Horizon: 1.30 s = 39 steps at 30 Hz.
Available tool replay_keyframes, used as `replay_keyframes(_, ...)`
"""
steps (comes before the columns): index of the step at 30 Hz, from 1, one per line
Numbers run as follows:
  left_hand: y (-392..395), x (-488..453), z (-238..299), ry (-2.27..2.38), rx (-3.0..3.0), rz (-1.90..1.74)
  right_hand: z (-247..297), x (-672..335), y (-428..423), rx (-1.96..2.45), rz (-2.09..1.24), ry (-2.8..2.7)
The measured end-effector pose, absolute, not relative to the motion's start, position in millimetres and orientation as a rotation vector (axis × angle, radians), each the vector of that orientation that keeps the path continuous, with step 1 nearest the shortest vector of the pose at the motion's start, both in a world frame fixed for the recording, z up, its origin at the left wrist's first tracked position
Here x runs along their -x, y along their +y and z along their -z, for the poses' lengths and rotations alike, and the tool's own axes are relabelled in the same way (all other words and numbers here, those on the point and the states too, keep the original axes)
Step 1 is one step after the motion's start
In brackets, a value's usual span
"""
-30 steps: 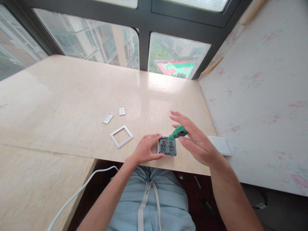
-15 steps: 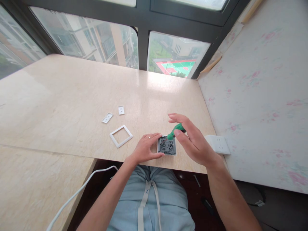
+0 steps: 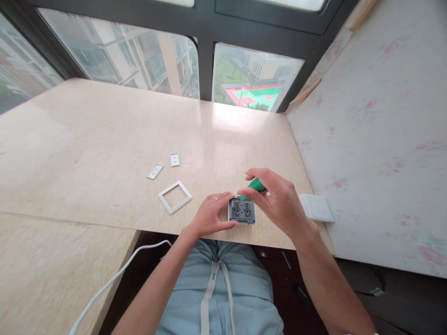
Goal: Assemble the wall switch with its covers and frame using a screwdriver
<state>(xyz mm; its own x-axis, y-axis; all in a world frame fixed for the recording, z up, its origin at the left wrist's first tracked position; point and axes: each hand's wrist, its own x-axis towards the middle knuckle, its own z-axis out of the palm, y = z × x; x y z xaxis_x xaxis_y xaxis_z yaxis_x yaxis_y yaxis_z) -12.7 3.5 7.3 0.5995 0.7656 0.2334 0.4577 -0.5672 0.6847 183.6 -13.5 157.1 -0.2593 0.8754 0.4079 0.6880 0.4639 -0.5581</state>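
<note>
A dark grey wall switch body (image 3: 242,212) with a pale rim lies face up near the counter's front edge. My left hand (image 3: 213,214), a ring on one finger, grips its left side between thumb and fingers. In my right hand (image 3: 275,197) is a green-handled screwdriver (image 3: 257,185), its fingers closed round the handle. The shaft slants down to the left, and its tip meets the upper left part of the switch body. To the left lies a white square frame (image 3: 170,208), with two small white switch covers (image 3: 154,170) beyond it.
The pale stone counter (image 3: 104,135) runs back to a dark-framed window. At the right, a white wall socket (image 3: 317,208) sits against the flowered wall (image 3: 377,163). A white cable (image 3: 115,275) hangs over the counter's edge at the lower left.
My right hand's fingers have closed in round the screwdriver handle, the thumb shifting left. My left hand and the switch body stay put.
</note>
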Motion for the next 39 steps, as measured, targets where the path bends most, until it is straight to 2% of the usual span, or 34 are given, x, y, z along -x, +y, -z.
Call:
replay_keyframes(6, 3, 12, -12, 0.955, -2.213, -0.700, -164, -194, -21, 1.167, -0.836, -1.971)
replay_keyframes(9, 3, 12, -13, 0.956, -2.212, -0.699, -165, -196, -22, 1.118, -0.939, -1.927)
replay_keyframes(11, 3, 12, -12, 0.952, -2.222, -0.702, -164, -193, -20, 1.168, -0.831, -1.931)
replay_keyframes(16, 4, 13, -8, 0.959, -2.243, -0.702, -160, -184, -14, 1.344, -0.161, -2.023)
replay_keyframes(18, 4, 13, -7, 0.963, -2.242, -0.704, -158, -184, -13, 1.371, -0.070, -2.040)
replay_keyframes(20, 4, 13, -6, 0.965, -2.239, -0.715, -159, -186, -13, 1.388, -0.164, -2.062)
replay_keyframes(27, 3, 13, -9, 0.952, -2.216, -0.725, -170, -195, -24, 1.251, -0.830, -2.049)
replay_keyframes(31, 4, 12, -10, 0.950, -2.220, -0.707, -171, -194, -25, 1.245, -0.969, -1.944)
replay_keyframes(35, 4, 12, -9, 0.954, -2.222, -0.704, -174, -186, -25, 1.381, -0.753, -1.953)
replay_keyframes(39, 4, 13, -7, 0.957, -2.229, -0.707, -178, -178, -24, 1.596, -0.290, -2.044)
